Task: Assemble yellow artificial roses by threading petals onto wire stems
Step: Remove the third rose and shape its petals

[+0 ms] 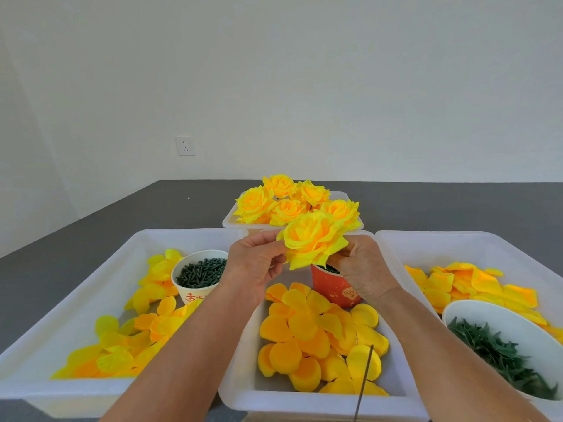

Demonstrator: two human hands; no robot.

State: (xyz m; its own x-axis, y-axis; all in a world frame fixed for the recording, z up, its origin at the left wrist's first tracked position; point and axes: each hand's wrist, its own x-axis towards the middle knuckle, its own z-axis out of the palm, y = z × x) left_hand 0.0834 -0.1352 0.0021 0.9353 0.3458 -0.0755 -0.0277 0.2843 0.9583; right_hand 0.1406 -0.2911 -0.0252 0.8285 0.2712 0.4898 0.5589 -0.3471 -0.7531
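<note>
— On the dark grey tabletop (457,205)?
— Four white plastic trays, set close together. Left tray (76,287), largest in view, near the front edge. Middle tray (240,388), just beside it, rim against rim. Right tray (457,239), cut off by the frame's right border. Far tray (231,222), smaller, behind the middle one and touching or nearly touching it; cannot tell which.
— Anything else directly on the surface?
— One tiny pale speck (188,198) near the far left corner, too small to identify. Bare grey top around the trays, running back to a white wall.
</note>
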